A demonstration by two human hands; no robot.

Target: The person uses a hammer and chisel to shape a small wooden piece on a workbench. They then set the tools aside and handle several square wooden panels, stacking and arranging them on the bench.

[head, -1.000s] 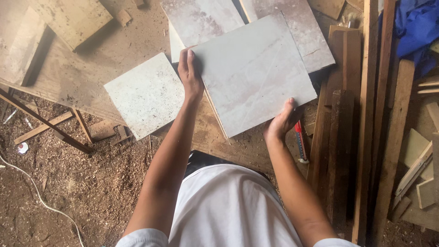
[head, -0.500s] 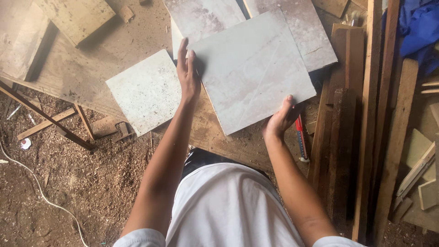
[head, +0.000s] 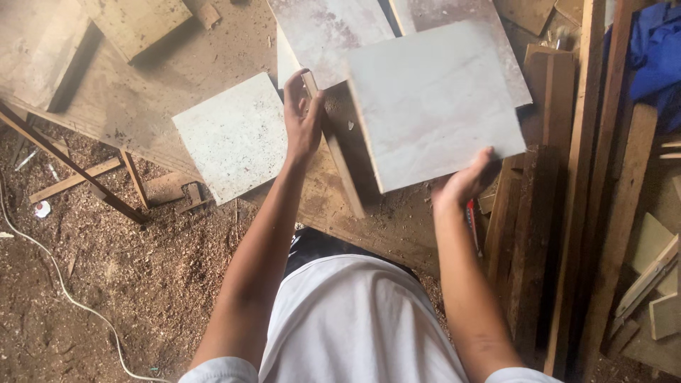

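My right hand (head: pixel 464 183) grips the near right corner of a square pale grey tile (head: pixel 433 103) and holds it tilted above the wooden bench (head: pixel 333 206). My left hand (head: pixel 301 117) is off that tile. Its fingers curl around the far end of a thin wooden strip (head: pixel 347 184) that runs along the tile's left side. A dark gap of bench shows between the strip and the tile. A smaller speckled white tile (head: pixel 234 135) lies flat just left of my left hand.
Two more grey tiles (head: pixel 330 35) (head: pixel 454 14) lie at the back. Long wooden planks (head: pixel 567 177) stack up on the right, beside a blue cloth (head: pixel 656 50). A red marker (head: pixel 472 220) sits by my right wrist. Sawdust and a white cable (head: pixel 57 284) cover the floor at left.
The grey tile has shifted right and its left side has come up off the bench, baring the wooden strip. My left hand left the tile's edge and closed on the strip.
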